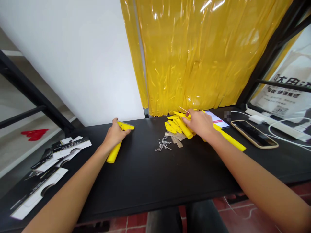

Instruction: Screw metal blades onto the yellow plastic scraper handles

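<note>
My left hand (114, 133) is closed around a yellow plastic scraper (113, 153), whose handle points toward me and whose wide head juts out to the right. My right hand (200, 123) reaches into a pile of yellow scraper parts (184, 127), its fingers bent together. A thin, pale stick-like edge shows by its fingertips; what the fingers grip is hidden. Thin greyish flat blades (179, 142) lie at the pile's near side. Beside them is a scatter of small silver screws and nuts (164, 144).
Black-and-white printed cards (48, 181) lie overlapping on the table's left. On the right are a phone (255, 133), a white power strip (289, 127) with cables, and a lit screen (217, 119). A yellow strip curtain (194, 64) hangs behind the black table (145, 181).
</note>
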A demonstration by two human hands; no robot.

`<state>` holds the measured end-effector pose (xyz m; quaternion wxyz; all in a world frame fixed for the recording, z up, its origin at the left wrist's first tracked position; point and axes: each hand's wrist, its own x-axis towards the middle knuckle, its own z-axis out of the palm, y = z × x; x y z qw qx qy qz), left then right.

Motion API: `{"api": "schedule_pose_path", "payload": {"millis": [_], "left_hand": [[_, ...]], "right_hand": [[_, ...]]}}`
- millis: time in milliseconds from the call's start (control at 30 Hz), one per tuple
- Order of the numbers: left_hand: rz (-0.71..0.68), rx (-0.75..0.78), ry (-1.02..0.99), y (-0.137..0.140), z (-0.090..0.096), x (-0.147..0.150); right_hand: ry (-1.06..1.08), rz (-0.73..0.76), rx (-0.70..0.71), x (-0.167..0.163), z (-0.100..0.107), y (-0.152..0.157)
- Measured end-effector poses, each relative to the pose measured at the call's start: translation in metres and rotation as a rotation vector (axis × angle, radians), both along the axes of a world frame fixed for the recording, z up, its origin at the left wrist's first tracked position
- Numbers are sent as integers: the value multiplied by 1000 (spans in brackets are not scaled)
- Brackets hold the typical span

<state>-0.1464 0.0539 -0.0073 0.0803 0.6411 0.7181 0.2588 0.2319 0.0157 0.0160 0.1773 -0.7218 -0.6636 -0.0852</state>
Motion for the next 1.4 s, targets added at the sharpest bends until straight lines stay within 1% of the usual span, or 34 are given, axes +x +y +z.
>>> {"api": "schedule_pose_path", "payload": {"millis": [100, 233, 300, 433, 633, 833, 900, 933, 967, 1000, 1033, 1067, 1100, 1133, 1167, 1200, 1233, 1267, 1333, 1400], "left_hand": [[-6, -31, 129, 7, -2, -12], [-36, -116, 230, 13, -4, -23], [-54, -148, 279, 15, -5, -27], [-51, -182, 346, 14, -5, -30], [-90, -167, 388, 11, -1, -34], [-99, -158, 412, 9, 1, -36], [-71, -119, 426, 3, 5, -29], [-44, -61, 436, -1, 7, -23], [-6, 32, 442, -6, 11, -14], [1, 146, 430, -12, 14, -4], [-25, 263, 384, -18, 17, 7], [-83, 357, 300, -24, 20, 19], [-177, 391, 182, -31, 21, 32], [-280, 363, 31, -38, 22, 44], [-358, 287, -137, -45, 22, 56], [-430, 172, -304, -52, 21, 68], [-514, 51, -465, -60, 19, 78], [-574, -42, -625, -68, 17, 88], [-613, -157, -908, -82, 13, 104], [-596, -237, -1111, -93, 10, 114]], "right_hand": [[-60, -15, -30, 5, 1, 0], [-98, 12, -190, 5, 0, -1], [-101, 24, -228, 3, 1, -2], [-101, 34, -233, 0, 2, -4], [-52, 74, -221, 2, -1, -4], [-32, 62, -206, 0, -3, -3], [-9, 63, -178, -2, -1, -3], [8, 61, -154, -3, 0, -4], [34, 60, -123, -5, 1, -5], [78, 73, -86, -7, 3, -7], [149, 102, -46, -9, 5, -10], [251, 153, -9, -12, 7, -12], [382, 230, 15, -17, 9, -16], [544, 321, 26, -22, 10, -20], [716, 414, 5, -29, 10, -24], [878, 505, -43, -36, 9, -29], [1012, 576, -95, -44, 7, -33], [1104, 616, -141, -52, 4, -38], [1219, 685, -232, -68, -3, -47], [1293, 790, -330, -81, -12, -54]]}}
